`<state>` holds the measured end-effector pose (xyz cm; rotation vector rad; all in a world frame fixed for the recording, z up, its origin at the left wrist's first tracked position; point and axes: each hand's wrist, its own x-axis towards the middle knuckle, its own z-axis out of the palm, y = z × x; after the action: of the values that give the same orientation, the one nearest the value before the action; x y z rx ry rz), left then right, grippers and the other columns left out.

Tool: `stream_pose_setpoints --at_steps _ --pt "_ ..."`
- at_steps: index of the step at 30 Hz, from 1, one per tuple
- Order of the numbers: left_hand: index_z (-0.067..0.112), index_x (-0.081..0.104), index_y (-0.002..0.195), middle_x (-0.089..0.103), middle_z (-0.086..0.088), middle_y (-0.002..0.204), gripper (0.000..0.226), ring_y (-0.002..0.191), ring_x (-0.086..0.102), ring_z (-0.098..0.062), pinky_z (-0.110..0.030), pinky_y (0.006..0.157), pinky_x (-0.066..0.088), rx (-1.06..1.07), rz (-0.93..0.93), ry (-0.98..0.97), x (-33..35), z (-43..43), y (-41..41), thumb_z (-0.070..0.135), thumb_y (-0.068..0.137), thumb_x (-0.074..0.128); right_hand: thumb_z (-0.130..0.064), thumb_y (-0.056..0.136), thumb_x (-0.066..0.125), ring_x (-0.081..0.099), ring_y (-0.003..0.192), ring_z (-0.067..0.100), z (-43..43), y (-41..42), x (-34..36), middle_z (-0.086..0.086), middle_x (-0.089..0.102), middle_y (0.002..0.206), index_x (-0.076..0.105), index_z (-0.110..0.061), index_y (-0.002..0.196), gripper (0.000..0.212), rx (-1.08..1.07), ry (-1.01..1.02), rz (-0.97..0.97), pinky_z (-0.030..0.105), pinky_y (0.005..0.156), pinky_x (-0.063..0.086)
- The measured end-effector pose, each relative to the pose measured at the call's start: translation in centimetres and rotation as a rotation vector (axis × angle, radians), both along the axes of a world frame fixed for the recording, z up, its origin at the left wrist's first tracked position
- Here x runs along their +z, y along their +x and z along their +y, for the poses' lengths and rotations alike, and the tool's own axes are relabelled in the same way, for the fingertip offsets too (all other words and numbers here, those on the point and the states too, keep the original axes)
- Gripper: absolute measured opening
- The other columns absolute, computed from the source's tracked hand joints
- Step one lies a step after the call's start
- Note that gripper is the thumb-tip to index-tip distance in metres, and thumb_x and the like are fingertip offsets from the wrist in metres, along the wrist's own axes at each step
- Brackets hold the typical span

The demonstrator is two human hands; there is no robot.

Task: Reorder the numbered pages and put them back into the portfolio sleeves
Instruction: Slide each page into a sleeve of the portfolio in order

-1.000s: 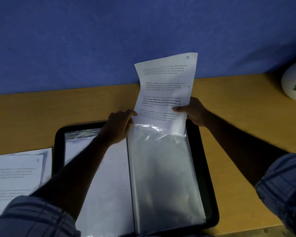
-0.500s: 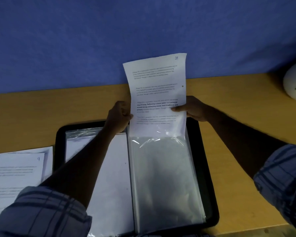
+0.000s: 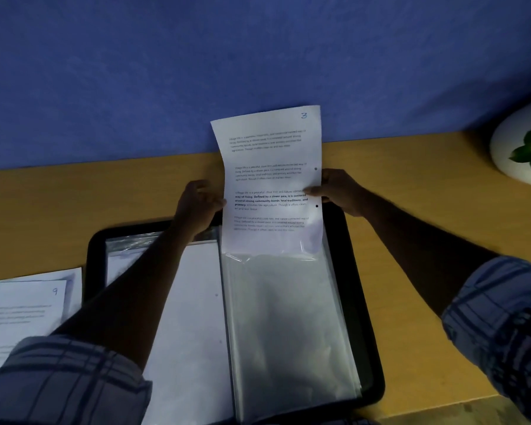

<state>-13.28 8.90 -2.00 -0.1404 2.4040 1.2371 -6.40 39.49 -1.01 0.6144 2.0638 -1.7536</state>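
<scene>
Page 3 (image 3: 270, 179) has dropped slightly, lower end now a bit deeper in the mouth of the right sleeve (image 3: 288, 326), the rest sticking out the far side. Left hand (image 3: 196, 207) grips its left edge and right hand (image 3: 334, 191) pinches its right edge. Portfolio (image 3: 354, 302) lies open on the desk (image 3: 411, 194), page 9 (image 3: 22, 302) to its left.

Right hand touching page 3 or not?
Touching. Head view: the right hand pinches page 3 at its right edge, thumb lying on the printed side.
</scene>
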Motion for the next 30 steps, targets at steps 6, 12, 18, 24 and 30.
stream_pose_setpoints --at_steps 6,12,18,24,30 --pt "0.011 0.048 0.135 0.063 -0.005 0.117 0.058 0.103 0.062 -0.021 -0.033 0.087 0.052 -0.046 0.008 0.036 0.7 -0.1 0.3 0.014 0.085 0.076 0.002 0.082 0.073 0.066 0.11 0.023 0.0 -0.5 0.3 0.004 0.068 0.123 0.066 -0.016 0.114 0.037 -0.024 -0.024 0.03 0.043 0.096 0.055" --pt "0.01 0.056 0.122 0.067 -0.002 0.1 0.042 0.095 0.065 -0.02 -0.037 0.086 0.054 0.005 0.157 0.027 0.3 -0.6 1.2 0.013 0.084 0.074 0.002 0.084 0.07 0.069 0.105 0.022 -1.2 -1.6 0.3 0.01 0.068 0.123 0.063 -0.001 0.122 0.038 -0.099 -0.066 0.101 0.036 0.089 0.058" --pt "0.007 0.062 0.11 0.062 -0.013 0.11 0.025 0.104 0.057 -0.033 -0.044 0.091 0.045 -0.28 0.827 -0.157 0.7 1.1 6.5 0.017 0.088 0.067 0.004 0.085 0.069 0.069 0.105 0.021 -1.4 -1.9 0.0 0.001 0.071 0.111 0.066 -0.012 0.107 0.028 -0.073 -0.098 0.044 0.034 0.086 0.059" --pt "0.01 0.049 0.141 0.04 -0.015 0.153 0.06 0.142 0.037 -0.034 -0.055 0.114 0.033 -0.775 0.712 -0.338 -2.4 3.9 17.2 0.05 0.097 0.044 0.005 0.086 0.068 0.067 0.107 0.021 -0.5 -1.4 0.2 0.003 0.069 0.116 0.064 -0.012 0.113 0.032 -0.02 -0.095 0.034 0.035 0.09 0.057" --pt "0.011 0.034 0.153 0.02 -0.013 0.163 0.079 0.152 0.014 -0.03 -0.057 0.118 0.022 -0.826 0.597 -0.441 -3.6 5.0 17.9 0.065 0.095 0.038 0.005 0.085 0.068 0.065 0.112 0.021 0.7 -1.3 0.4 0.004 0.068 0.123 0.064 -0.016 0.114 0.037 0.076 -0.062 -0.018 0.038 0.094 0.055"
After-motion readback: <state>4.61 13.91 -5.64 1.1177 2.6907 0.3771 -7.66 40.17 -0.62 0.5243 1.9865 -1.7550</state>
